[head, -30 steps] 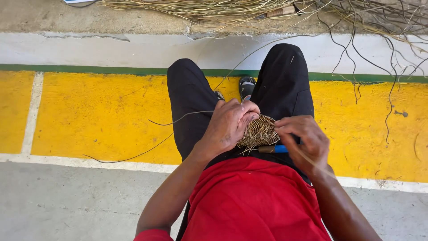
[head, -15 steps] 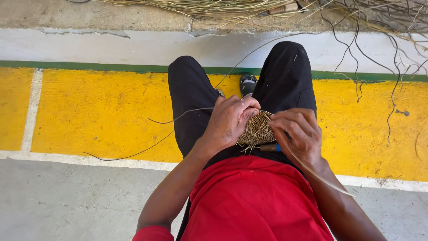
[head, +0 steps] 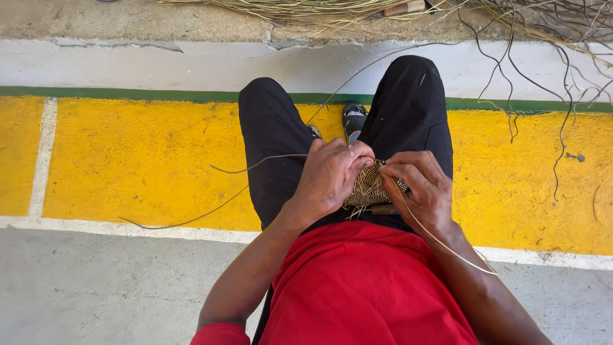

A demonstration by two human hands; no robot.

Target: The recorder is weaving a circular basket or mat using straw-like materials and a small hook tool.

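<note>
A small woven piece of tan straw [head: 368, 185] rests over my lap between both hands. My left hand [head: 329, 176] grips its left edge with the fingers curled over it. My right hand [head: 421, 188] pinches the right edge, and a thin pale strand [head: 447, 246] runs from under it back across my right forearm. A short wooden-handled tool [head: 383, 209] lies just below the weave, mostly hidden by my right hand. Another long strand [head: 255, 165] trails off to the left over my black trousers [head: 274, 140].
I sit with knees raised over a yellow painted strip [head: 128, 160] edged by a green line and white border. A heap of dry straw and dark twigs [head: 511, 19] lies along the concrete kerb ahead. Grey concrete floor [head: 96, 287] lies near me.
My right hand has moved up and in, closing onto the right edge of the weave. The left hand has stayed on the piece.
</note>
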